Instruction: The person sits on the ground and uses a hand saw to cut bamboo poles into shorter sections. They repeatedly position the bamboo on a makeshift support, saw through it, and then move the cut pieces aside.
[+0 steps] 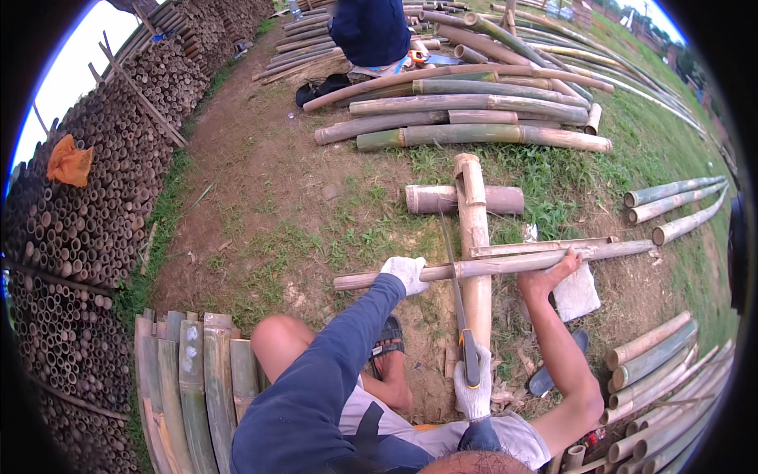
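Sawing seems in hand: left hand (pixel 406 274) clamped on the pole (pixel 513 263) across the log (pixel 475 308), right hand (pixel 474 395) gripping the saw (pixel 459 308) beside the log's left edge; the next stroke calls for a steady pole.

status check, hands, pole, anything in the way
Left hand gripping bamboo pole; right hand gripping saw. Pole laid over thick bamboo log, saw across it. Bare foot on pole, right of saw.

Dressed in a navy long-sleeved top (pixel 304 375), pale grey shorts (pixel 387 415) ending above bare knees, and a black strapped sandal (pixel 388 345) on the left foot (pixel 392 385); right foot (pixel 545 278) bare. White knit work gloves (pixel 399 269) covering both left hand (pixel 407 276) and right hand (pixel 474 391).
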Available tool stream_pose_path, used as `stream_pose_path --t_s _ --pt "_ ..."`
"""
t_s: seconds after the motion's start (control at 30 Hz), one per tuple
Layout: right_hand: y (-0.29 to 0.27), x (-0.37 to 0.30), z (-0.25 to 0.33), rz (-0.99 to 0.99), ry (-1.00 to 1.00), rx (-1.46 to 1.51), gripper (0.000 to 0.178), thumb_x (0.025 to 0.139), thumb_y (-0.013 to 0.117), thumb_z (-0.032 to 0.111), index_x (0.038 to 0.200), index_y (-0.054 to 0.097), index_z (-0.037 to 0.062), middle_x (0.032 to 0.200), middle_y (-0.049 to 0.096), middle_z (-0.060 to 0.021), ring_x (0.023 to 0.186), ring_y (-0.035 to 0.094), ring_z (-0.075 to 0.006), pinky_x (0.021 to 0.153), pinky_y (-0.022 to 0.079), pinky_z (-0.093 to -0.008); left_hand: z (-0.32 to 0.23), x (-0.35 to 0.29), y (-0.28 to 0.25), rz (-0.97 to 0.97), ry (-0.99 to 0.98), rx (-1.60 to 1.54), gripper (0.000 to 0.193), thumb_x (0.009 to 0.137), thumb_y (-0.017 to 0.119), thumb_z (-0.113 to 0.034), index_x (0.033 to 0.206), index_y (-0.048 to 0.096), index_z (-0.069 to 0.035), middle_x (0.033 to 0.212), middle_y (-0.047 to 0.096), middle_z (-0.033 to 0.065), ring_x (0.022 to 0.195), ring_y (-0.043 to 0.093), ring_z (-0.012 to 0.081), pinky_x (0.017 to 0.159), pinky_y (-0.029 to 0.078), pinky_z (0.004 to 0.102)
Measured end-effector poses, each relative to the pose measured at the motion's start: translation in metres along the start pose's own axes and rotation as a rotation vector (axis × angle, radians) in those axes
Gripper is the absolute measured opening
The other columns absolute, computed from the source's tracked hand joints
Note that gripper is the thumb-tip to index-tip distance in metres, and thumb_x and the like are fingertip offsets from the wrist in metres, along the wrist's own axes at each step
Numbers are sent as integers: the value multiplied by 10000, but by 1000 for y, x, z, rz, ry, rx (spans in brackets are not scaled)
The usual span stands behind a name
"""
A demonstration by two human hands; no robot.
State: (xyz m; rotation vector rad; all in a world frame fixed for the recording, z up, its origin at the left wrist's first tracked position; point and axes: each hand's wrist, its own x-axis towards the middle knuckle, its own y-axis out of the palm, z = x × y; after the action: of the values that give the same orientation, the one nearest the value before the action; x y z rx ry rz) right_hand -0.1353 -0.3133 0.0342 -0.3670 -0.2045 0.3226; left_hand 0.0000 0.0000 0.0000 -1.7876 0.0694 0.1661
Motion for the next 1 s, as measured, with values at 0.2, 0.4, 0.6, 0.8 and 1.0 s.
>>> stream_pose_path --t_s 0.2,0.4,0.6,0.8,1.0 --pt "20 32 -6 -75 -13 57 567 955 679 -42 1489 493 0 1437 604 -192 1345 615 -304 1163 474 -402 -5 -9 -9 -3 -16 3 480 865 752 -537 1128 705 -137 1002 802 165 947 787 382 851 615 508" --pt "32 17 -28 -124 -81 73 578 959 683 -32 1501 484 -2 1430 600 -192 1347 609 -313 1169 469 -411 -4 -10 -6 -36 3 37 495 875 739 -568 1125 705 -142 986 801 161 930 787 380 838 613 512" --pt "30 17 -27 -110 -44 123 596 953 690 -33 1510 483 0 1430 602 -189 1348 607 -302 1169 466 -402 -3 -8 0 -35 3 33 506 897 717 -593 1132 712 -145 975 801 161 916 789 373 825 611 509" --pt "12 15 4 -107 -41 73 578 951 702 -26 1493 503 7 1400 632 -188 1330 630 -300 1144 488 -392 -8 -12 -10 -37 3 23 475 893 724 -562 1112 715 -140 943 798 171 886 789 380 818 613 509" --pt "-63 -115 67 -17 207 -33 507 951 683 -50 1430 526 0 1383 634 -185 1310 648 -301 1122 495 -389 -1 6 -7 2 -32 30 476 897 713 -536 1183 731 -157 1038 805 182 968 790 373 873 613 495"
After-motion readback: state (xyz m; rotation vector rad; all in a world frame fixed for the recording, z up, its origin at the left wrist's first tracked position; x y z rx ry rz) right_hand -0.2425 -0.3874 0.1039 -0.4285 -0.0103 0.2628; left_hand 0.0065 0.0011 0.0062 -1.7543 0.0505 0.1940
